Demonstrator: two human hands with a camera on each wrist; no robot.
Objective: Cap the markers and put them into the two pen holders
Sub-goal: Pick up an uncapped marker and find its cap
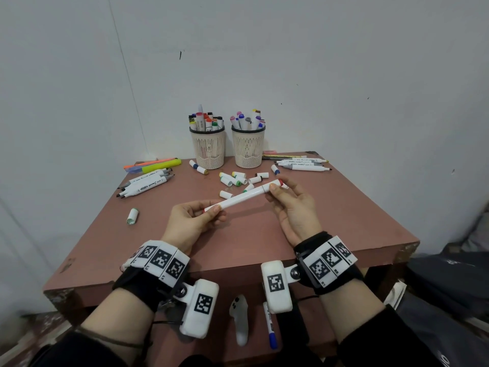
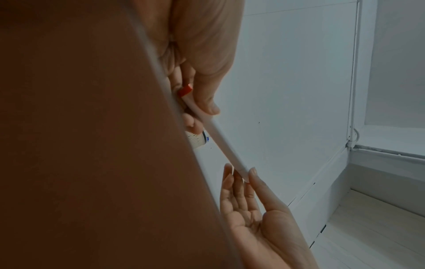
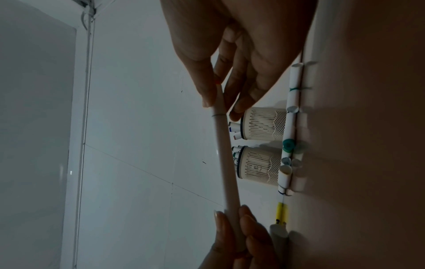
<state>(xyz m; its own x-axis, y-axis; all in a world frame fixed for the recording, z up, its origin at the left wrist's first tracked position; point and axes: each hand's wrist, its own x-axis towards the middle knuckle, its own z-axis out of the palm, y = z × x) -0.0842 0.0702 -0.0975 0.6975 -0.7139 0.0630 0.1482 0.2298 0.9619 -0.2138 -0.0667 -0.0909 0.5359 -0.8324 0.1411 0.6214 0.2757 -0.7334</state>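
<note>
Progress is judged partial. Both holders (image 1: 208,147) are already stocked with markers. One marker (image 1: 243,198), capped at both ends, is pinched above the table (image 1: 330,215) by left hand (image 1: 193,221) and right hand (image 1: 293,205). Loose caps (image 1: 235,178) and uncapped markers (image 1: 148,181) remain.

Two pen holders (image 1: 208,149) (image 1: 248,149); one marker (image 1: 243,197) in two hands (image 1: 191,221) (image 1: 296,207); one table (image 1: 344,221).
</note>
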